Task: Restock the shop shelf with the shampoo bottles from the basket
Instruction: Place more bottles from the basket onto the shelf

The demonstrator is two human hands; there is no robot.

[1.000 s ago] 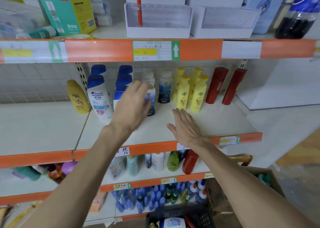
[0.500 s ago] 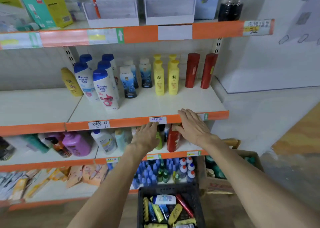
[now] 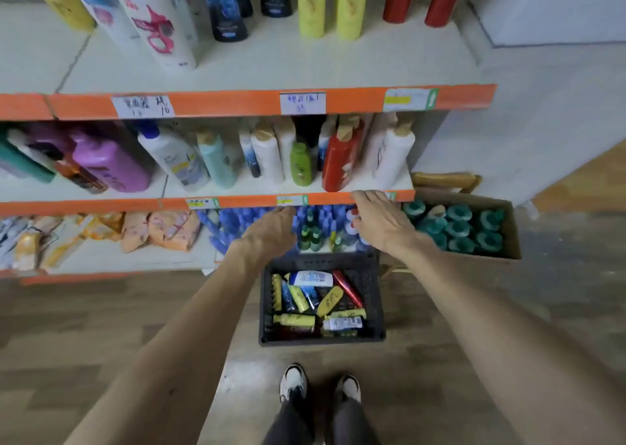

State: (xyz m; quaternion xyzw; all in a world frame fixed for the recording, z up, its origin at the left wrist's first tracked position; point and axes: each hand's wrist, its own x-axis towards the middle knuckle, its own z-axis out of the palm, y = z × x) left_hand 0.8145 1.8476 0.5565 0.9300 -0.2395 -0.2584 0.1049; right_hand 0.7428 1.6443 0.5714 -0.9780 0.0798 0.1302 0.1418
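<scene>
Now the left hand [image 3: 271, 231]: stretched forward above the basket [image 3: 266, 305], its back toward the camera, fingers relaxed and close together, holding nothing. The fingertips are just under the orange edge of the middle shelf [image 3: 244, 202].
Right hand [image 3: 382, 224]: also stretched forward, fingers loose and a little spread, holding nothing. The fingertips are at the same orange edge; whether they touch it I cannot tell.
Basket: black with perforated walls, standing on the floor [image 3: 101, 326] in front of the shelves, between the two forearms and ahead of the shoes [image 3: 293, 382].
Shampoo bottles [image 3: 294, 321]: they lie mixed inside the basket, several yellow, one white with blue, one red, some dark blue. None is in a hand.
Top shelf [image 3: 305, 68]: white board with an orange front edge. White bottles stand upright at the left, then dark blue ones, two yellow ones [image 3: 311, 4] and two red ones at the right. The board in front of them is bare.
Middle shelf: a purple bottle [image 3: 111, 163] at the left, then white and pale teal bottles, a small green one and a red bottle [image 3: 338, 160].
Price labels [image 3: 302, 103]: paper with handwriting, on the orange edge of the top shelf.
Cardboard box [image 3: 510, 231]: on the floor to the right of the basket, filled with teal-capped bottles.
</scene>
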